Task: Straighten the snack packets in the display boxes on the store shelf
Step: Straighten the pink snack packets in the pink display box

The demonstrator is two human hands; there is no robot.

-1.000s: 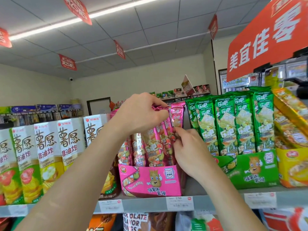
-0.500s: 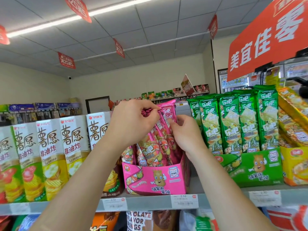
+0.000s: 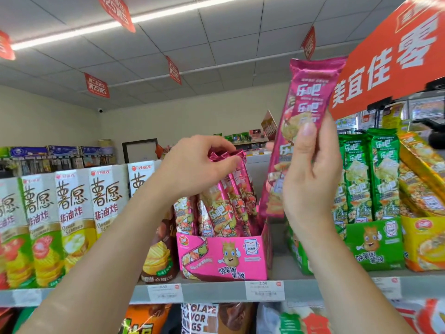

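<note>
Re-seating step, I judge. My right hand grips one pink packet around its lower half, up in the air, above and right of the pink display box on the shelf. Long axis near vertical, top seal up, leaning slightly right, print facing me. My left hand pinches the bunched tops of the boxed packets. Next: lower it bottom-first into the box beside them.
</note>
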